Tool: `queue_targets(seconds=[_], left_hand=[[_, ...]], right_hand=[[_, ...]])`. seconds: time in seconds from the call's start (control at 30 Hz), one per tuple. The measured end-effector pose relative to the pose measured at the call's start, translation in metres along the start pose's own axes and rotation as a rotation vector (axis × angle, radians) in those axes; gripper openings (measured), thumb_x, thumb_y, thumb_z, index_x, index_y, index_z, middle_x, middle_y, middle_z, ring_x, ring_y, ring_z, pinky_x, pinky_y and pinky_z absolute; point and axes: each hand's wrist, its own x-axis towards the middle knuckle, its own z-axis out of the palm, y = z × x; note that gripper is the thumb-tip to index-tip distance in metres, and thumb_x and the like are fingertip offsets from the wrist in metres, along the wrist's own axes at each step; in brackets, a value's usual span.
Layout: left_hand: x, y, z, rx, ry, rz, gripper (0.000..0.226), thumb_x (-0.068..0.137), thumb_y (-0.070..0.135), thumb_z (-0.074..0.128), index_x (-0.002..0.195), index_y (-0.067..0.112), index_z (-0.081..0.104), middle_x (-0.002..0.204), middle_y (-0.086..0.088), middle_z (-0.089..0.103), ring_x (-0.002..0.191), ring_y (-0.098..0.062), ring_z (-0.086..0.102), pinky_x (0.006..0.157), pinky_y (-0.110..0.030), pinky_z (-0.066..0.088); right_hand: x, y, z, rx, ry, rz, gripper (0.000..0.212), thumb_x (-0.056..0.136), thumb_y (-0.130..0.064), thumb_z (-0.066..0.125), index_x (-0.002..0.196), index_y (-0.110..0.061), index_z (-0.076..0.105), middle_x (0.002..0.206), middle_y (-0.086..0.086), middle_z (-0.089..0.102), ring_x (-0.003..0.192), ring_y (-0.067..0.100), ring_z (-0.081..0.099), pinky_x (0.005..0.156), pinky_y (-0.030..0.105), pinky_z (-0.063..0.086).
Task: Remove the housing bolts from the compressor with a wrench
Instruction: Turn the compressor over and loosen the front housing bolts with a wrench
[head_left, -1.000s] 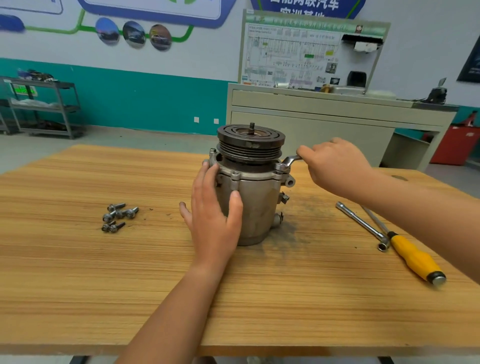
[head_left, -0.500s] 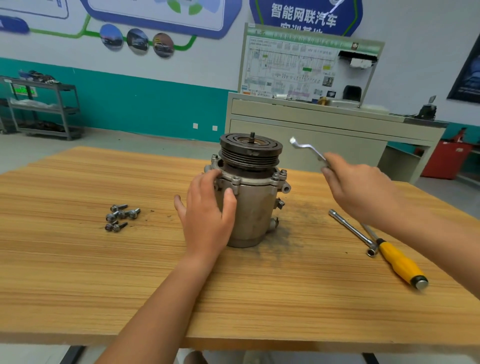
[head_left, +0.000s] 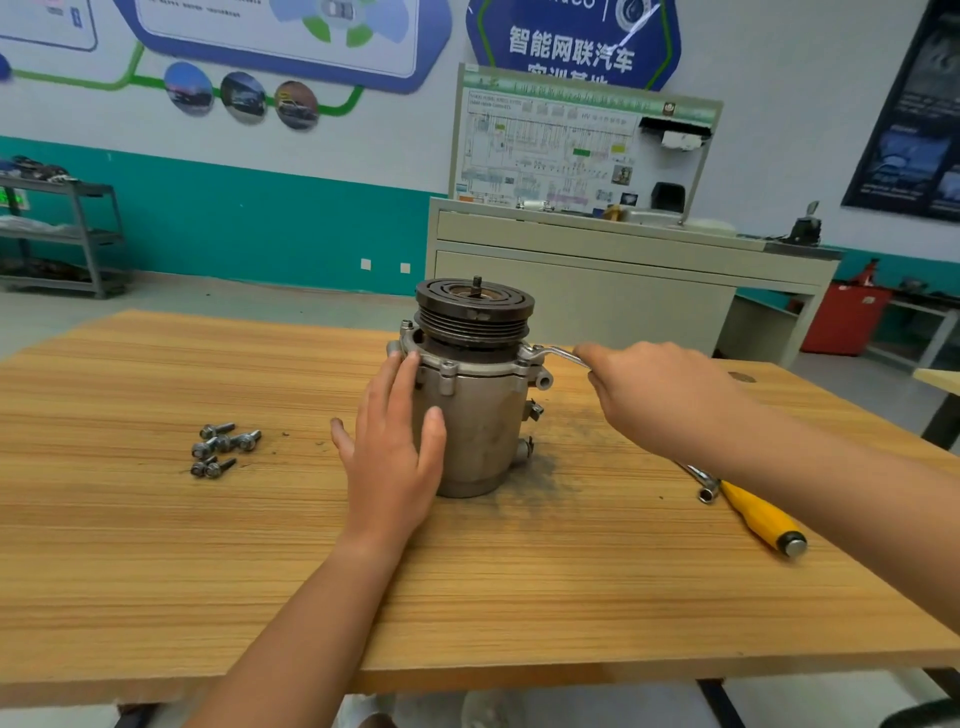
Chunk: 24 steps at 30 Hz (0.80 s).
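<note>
— Nearest the camera?
— Wooden table (head_left: 156, 597), with both bare forearms reaching in over its front edge.
— And the left hand (head_left: 387, 457)?
— Spread flat against the near-left side of the compressor (head_left: 483, 431), fingers straight and pointing up, thumb out across the front of the housing. Presses rather than curls round.
— Where, exactly, that compressor?
— Upright at mid-table on a dark smudge of grime, grooved pulley (head_left: 474, 312) on top, small stud poking up from the centre.
— Right hand (head_left: 660, 395)?
— Closed round the handle of the wrench (head_left: 556, 353), knuckles up, just right of the compressor. Ring end seated on a housing bolt (head_left: 527, 352) at the right of the flange, just under the pulley.
— Other bolts?
— Two more showing in the flange, at left and front. Loose bolts (head_left: 223, 449) heaped on the table well to the left.
— Off to the right?
— Yellow-handled screwdriver (head_left: 761, 517) just beside a metal socket bar (head_left: 704, 486), both partly hidden under the right forearm.
— Further back?
— Grey cabinet (head_left: 597, 291) past the far edge, wiring-diagram board (head_left: 582, 150) upright on it. Metal shelf rack (head_left: 62, 234) far left against a teal-and-white wall, red container (head_left: 844, 322) far right.
</note>
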Motion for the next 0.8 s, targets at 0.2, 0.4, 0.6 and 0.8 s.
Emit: queue_targets(seconds=[0.2, 0.4, 0.6, 0.8], left_hand=[[-0.001, 0.006, -0.001, -0.035, 0.011, -0.028, 0.060, 0.084, 0.049, 0.025, 0.142, 0.036, 0.024, 0.151, 0.013, 0.026, 0.138, -0.006, 0.024, 0.110, -0.060, 0.003], [-0.001, 0.006, -0.004, -0.098, 0.089, -0.038, 0.067, 0.082, 0.048, 0.030, 0.140, 0.014, 0.035, 0.152, 0.003, 0.021, 0.125, 0.013, 0.011, 0.111, -0.057, 0.011], [-0.002, 0.009, -0.006, -0.093, 0.097, -0.040, 0.070, 0.080, 0.049, 0.029, 0.136, 0.009, 0.041, 0.151, -0.005, 0.024, 0.120, 0.016, 0.012, 0.110, -0.054, 0.017], [0.000, 0.005, -0.005, -0.096, 0.094, -0.016, 0.056, 0.084, 0.037, 0.041, 0.132, 0.008, 0.045, 0.147, -0.005, 0.029, 0.119, 0.017, 0.014, 0.106, -0.045, 0.019]], right_hand=[[-0.002, -0.013, -0.014, -0.266, -0.061, -0.094, 0.039, 0.090, 0.002, 0.040, 0.129, 0.000, 0.035, 0.054, 0.001, 0.029, 0.042, 0.015, 0.027, 0.035, 0.025, 0.023], [0.000, -0.014, -0.019, -0.297, -0.083, -0.130, 0.038, 0.093, -0.002, 0.039, 0.131, 0.000, 0.036, 0.062, 0.001, 0.040, 0.046, 0.016, 0.032, 0.039, 0.025, 0.028], [0.006, -0.014, -0.022, -0.301, -0.100, -0.149, 0.030, 0.096, -0.016, 0.035, 0.123, -0.008, 0.046, 0.058, -0.001, 0.029, 0.046, 0.013, 0.028, 0.038, 0.024, 0.026], [0.009, 0.007, -0.008, -0.266, -0.100, -0.118, 0.034, 0.091, -0.008, 0.036, 0.124, -0.014, 0.033, 0.056, -0.004, 0.033, 0.045, 0.012, 0.031, 0.039, 0.023, 0.027]])
